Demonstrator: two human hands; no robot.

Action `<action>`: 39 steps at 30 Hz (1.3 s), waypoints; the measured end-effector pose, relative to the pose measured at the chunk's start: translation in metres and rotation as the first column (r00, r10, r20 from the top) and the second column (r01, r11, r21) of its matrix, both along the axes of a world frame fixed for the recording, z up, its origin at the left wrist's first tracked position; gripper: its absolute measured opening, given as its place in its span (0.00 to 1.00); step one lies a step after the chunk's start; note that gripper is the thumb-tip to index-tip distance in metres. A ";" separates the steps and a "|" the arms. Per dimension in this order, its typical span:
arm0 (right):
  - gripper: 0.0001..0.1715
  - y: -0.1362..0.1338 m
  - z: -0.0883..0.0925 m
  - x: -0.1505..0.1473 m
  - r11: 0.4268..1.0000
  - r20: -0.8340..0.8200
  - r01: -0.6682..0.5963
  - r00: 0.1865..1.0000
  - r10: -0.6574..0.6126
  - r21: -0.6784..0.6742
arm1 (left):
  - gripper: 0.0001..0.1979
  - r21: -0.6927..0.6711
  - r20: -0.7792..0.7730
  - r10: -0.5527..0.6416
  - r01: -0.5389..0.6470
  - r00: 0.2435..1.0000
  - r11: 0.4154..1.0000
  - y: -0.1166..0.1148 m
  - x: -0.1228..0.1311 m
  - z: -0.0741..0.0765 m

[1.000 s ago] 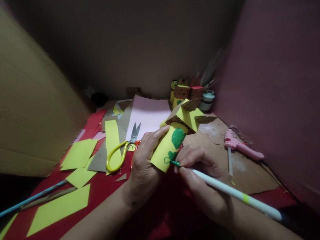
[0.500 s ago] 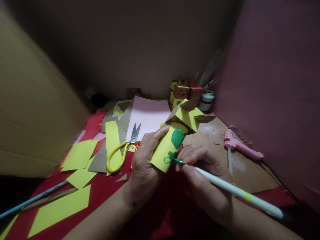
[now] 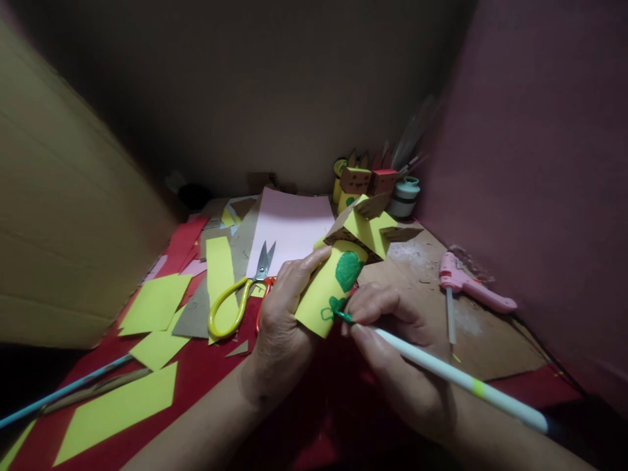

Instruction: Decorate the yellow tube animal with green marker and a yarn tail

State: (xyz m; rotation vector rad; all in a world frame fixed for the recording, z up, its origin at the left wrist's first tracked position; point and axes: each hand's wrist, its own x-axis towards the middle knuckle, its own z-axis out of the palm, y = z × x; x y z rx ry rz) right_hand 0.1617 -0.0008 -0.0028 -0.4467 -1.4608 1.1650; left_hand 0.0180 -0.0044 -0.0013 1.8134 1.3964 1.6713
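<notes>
Gripping the yellow paper roll (image 3: 328, 294), whose long axis tilts up and away to the right above the red table (image 3: 196, 373), the left hand (image 3: 280, 327) steadies it while the right hand (image 3: 397, 356) pinches a white marker (image 3: 441, 373), its green tip pointing left onto the roll's lower end.

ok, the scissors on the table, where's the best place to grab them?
By the yellow handle loop, coming from the near left. The scissors lie flat, open blades pointing away toward the pink sheet, and that loop is free. The left hand, holding the yellow roll, crowds the orange loop; the right hand holds a pen.
</notes>
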 end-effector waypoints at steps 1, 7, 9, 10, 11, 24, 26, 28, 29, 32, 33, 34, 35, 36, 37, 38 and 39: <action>0.07 0.000 0.000 0.000 1.000 0.007 -0.010 1.000 0.010 0.010 | 0.23 -0.001 0.001 0.003 -0.003 1.000 1.000 0.000 0.000 0.000; 0.08 0.001 0.002 -0.001 0.999 -0.012 -0.021 1.000 0.022 0.048 | 0.23 0.014 -0.005 0.005 -0.005 1.000 1.000 0.001 0.000 0.000; 0.09 0.001 0.002 -0.002 0.999 -0.015 -0.036 0.999 0.037 0.040 | 0.23 0.005 -0.015 0.020 -0.020 1.000 1.000 0.002 0.000 0.000; 0.09 0.001 0.001 -0.002 0.999 -0.017 -0.039 0.999 0.039 0.038 | 0.22 0.007 -0.018 0.028 -0.028 0.999 1.000 0.002 0.000 -0.001; 0.09 0.001 0.001 -0.002 0.999 -0.020 -0.038 0.999 0.039 0.037 | 0.22 0.012 -0.019 0.030 -0.030 0.999 0.999 0.003 0.000 -0.001; 0.09 0.000 -0.001 0.000 1.000 -0.031 -0.022 0.999 0.021 -0.014 | 0.22 0.022 -0.010 0.019 -0.019 1.000 1.000 0.003 0.001 0.002; 0.09 0.001 0.000 -0.001 1.000 -0.034 -0.026 0.999 0.026 -0.004 | 0.22 0.021 -0.012 0.010 -0.010 1.000 1.000 0.002 0.001 0.001; 0.08 0.001 0.001 -0.001 1.000 -0.033 -0.026 0.999 0.026 0.011 | 0.23 0.021 -0.011 -0.001 0.001 1.000 1.000 0.001 0.000 -0.002; 0.08 0.002 0.001 -0.001 1.000 -0.029 -0.025 0.999 0.025 0.016 | 0.23 0.019 -0.009 -0.003 0.003 1.000 1.000 0.000 0.000 -0.003; 0.08 0.002 0.002 -0.002 0.999 -0.020 -0.026 0.999 0.026 0.030 | 0.22 0.017 0.008 0.001 -0.001 1.000 1.000 0.001 -0.001 -0.004; 0.08 0.002 0.002 -0.002 0.999 -0.019 -0.030 0.999 0.030 0.035 | 0.23 0.014 0.012 0.003 -0.004 1.000 1.000 0.001 -0.001 -0.004; 0.08 0.002 0.002 -0.002 0.999 -0.021 -0.032 0.999 0.033 0.040 | 0.23 0.011 0.012 0.007 -0.007 1.000 1.000 0.001 -0.001 -0.003; 0.08 0.002 0.002 -0.002 0.998 -0.022 -0.033 0.999 0.034 0.045 | 0.23 0.014 0.009 0.012 -0.012 1.000 1.000 0.002 0.000 -0.003; 0.08 0.002 0.002 -0.002 0.998 -0.022 -0.032 0.999 0.033 0.046 | 0.23 0.017 0.000 0.016 -0.016 1.000 1.000 0.002 0.000 -0.002; 0.09 0.002 0.002 -0.002 0.999 -0.021 -0.029 0.999 0.030 0.044 | 0.23 0.023 -0.010 0.021 -0.021 1.000 1.000 0.002 0.000 -0.001; 0.09 0.001 0.002 -0.002 0.999 -0.024 -0.023 0.999 0.024 0.040 | 0.23 0.028 -0.019 0.025 -0.025 1.000 0.999 0.002 0.000 -0.001; 0.09 0.001 0.002 -0.001 0.999 -0.028 -0.019 0.999 0.020 0.037 | 0.23 0.033 -0.026 0.028 -0.027 0.999 0.999 0.001 0.000 -0.001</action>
